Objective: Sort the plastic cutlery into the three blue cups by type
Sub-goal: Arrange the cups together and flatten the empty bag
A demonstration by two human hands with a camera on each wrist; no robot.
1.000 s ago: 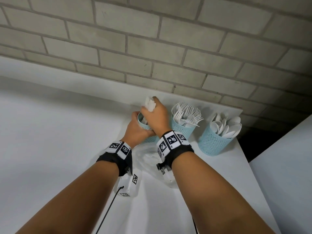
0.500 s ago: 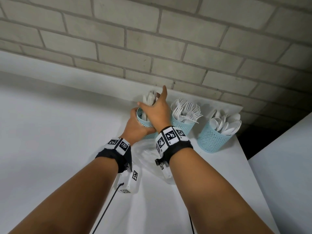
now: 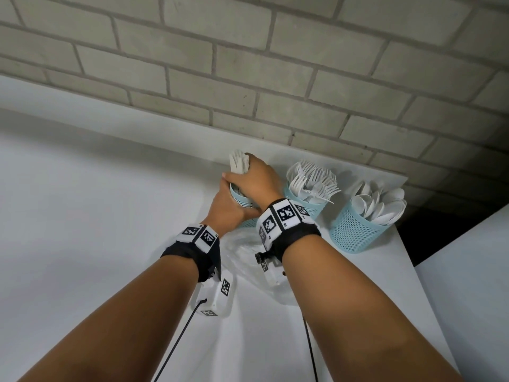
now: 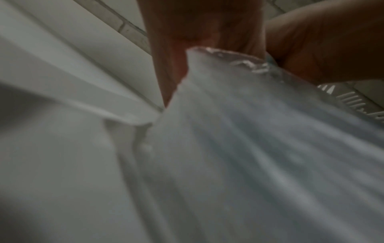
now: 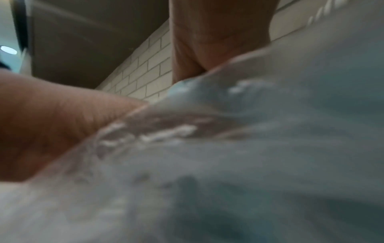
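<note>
Three blue mesh cups stand by the brick wall in the head view. My left hand (image 3: 228, 195) wraps round the left cup (image 3: 241, 201). A bundle of white plastic knives (image 3: 238, 162) sticks up out of that cup, and my right hand (image 3: 249, 173) grips the bundle from the right, just above the rim. The middle cup (image 3: 304, 206) holds white forks (image 3: 312, 179). The right cup (image 3: 355, 234) holds white spoons (image 3: 381, 202). Both wrist views are blurred and mostly filled by a clear plastic bag (image 4: 249, 148) (image 5: 249, 164).
The crumpled clear plastic bag (image 3: 242, 250) lies on the white table (image 3: 82, 216) under my wrists. The brick wall (image 3: 248, 78) rises right behind the cups. The table's right edge (image 3: 407, 260) drops to a dark gap beside the spoon cup.
Half a second ago my right hand's fingers were stretched out over the knives. They are now curled round the bundle again. My left hand has stayed on the left cup.
</note>
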